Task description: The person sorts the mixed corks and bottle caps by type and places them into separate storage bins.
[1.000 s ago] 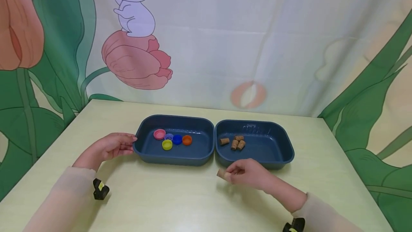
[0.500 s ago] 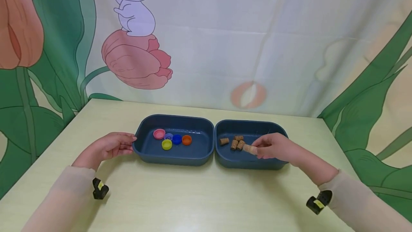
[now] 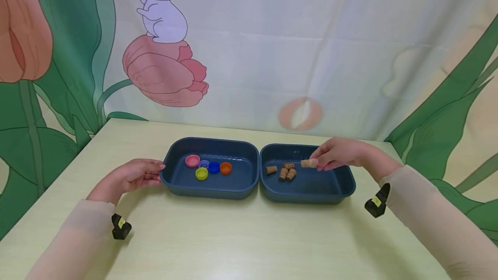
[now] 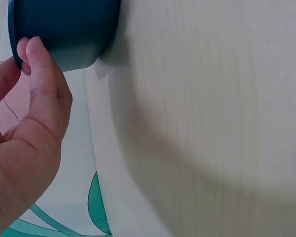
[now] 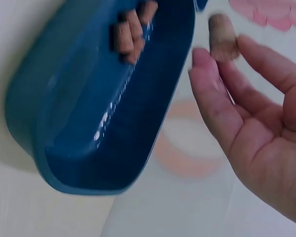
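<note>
Moved: right hand (image 3: 337, 154) has risen from the near edge of the right tray to above its far half, carrying the cork with it; left hand unchanged
Cork (image 3: 309, 163): pinched at the right hand's fingertips (image 5: 207, 69), lying sideways, in the air over the right tray, just right of the loose corks
Right hand: fingers and thumb closed on the cork, palm down in the head view
Right tray (image 3: 342, 189): dark blue, on the table, holding three or four loose corks (image 3: 285, 172) bunched in its left half
Left hand (image 3: 130, 176): resting on the table, fingers relaxed and nearly straight, tips (image 4: 37, 49) touching the left tray's outer wall, holding nothing
Left tray (image 3: 212, 193): touching the right tray side by side; holds pink, purple, blue, orange and yellow caps (image 3: 209, 168) in a cluster
Table (image 3: 218, 241): pale yellow-green wood grain
Backdrop (image 3: 159, 46): cloth printed with a white rabbit on a pink tulip and green leaves
</note>
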`<action>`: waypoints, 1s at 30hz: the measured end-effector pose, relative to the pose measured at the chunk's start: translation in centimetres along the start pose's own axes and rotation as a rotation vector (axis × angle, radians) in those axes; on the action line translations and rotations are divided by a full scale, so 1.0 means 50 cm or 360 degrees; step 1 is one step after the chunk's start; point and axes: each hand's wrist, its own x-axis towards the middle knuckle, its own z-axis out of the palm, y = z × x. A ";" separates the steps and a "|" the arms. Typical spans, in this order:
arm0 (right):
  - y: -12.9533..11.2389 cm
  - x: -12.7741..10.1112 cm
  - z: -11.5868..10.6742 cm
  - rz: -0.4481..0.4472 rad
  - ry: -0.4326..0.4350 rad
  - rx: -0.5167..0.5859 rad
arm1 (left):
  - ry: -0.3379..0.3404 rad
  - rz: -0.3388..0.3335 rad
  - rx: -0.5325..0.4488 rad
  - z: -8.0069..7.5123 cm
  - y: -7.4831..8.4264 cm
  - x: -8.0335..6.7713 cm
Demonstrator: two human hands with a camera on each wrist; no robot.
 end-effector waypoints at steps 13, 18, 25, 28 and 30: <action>0.031 0.057 -0.070 0.0161 -0.0254 0.0058 | -0.0011 0.0001 0.0001 -0.003 0.002 0.000; 0.037 0.076 -0.084 0.0203 -0.0279 0.0044 | -0.0001 -0.0008 -0.0011 -0.004 0.000 -0.003; 0.046 0.109 -0.094 0.0256 -0.0369 0.0027 | -0.0017 -0.0005 0.0002 -0.003 0.001 -0.002; 0.044 0.126 -0.086 0.0367 -0.0337 -0.0043 | -0.0021 -0.0003 0.0005 -0.005 0.001 -0.001; 0.041 0.135 -0.080 0.0425 -0.0326 -0.0070 | -0.0019 -0.0002 0.0004 -0.006 0.000 -0.001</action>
